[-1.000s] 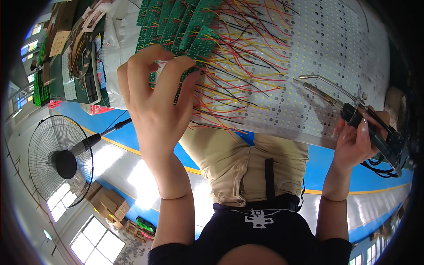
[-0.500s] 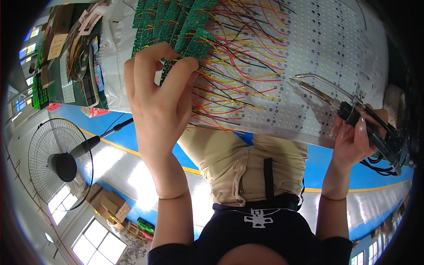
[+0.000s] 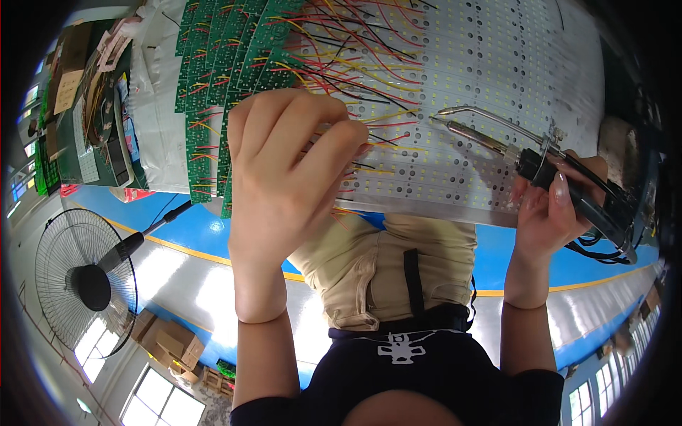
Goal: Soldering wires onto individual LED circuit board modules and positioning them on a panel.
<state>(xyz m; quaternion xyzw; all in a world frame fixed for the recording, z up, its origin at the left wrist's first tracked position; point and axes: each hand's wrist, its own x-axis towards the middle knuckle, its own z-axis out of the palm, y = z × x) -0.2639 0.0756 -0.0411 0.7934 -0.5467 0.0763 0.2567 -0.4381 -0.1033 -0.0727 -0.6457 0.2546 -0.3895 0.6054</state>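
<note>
My left hand [image 3: 284, 167] is over the wires beside the green circuit boards [image 3: 245, 53], fingers curled and thumb and forefinger pinched together. Whatever lies between the fingertips is hidden; red, black and yellow wires [image 3: 383, 89] stick out past them to the right. My right hand [image 3: 550, 216] is wrapped round the black handle of a soldering iron [image 3: 543, 170]. A thin bent metal tube [image 3: 497, 122] is clamped alongside the iron, and its end comes close to the iron's tip. That tip points left, above a white panel [image 3: 490, 78] dotted with small yellowish squares and round holes.
Black cables [image 3: 604, 252] hang behind my right hand. At the far left are a tray [image 3: 117, 131] and cardboard boxes [image 3: 67, 78]. A black floor fan [image 3: 92, 284] stands left of the work surface, with cartons [image 3: 170, 344] on the floor behind.
My left hand has shifted right, from the edge of the circuit boards to over the wires, its fingers more curled. The right hand keeps its hold on the soldering iron. The whole view has shifted slightly.
</note>
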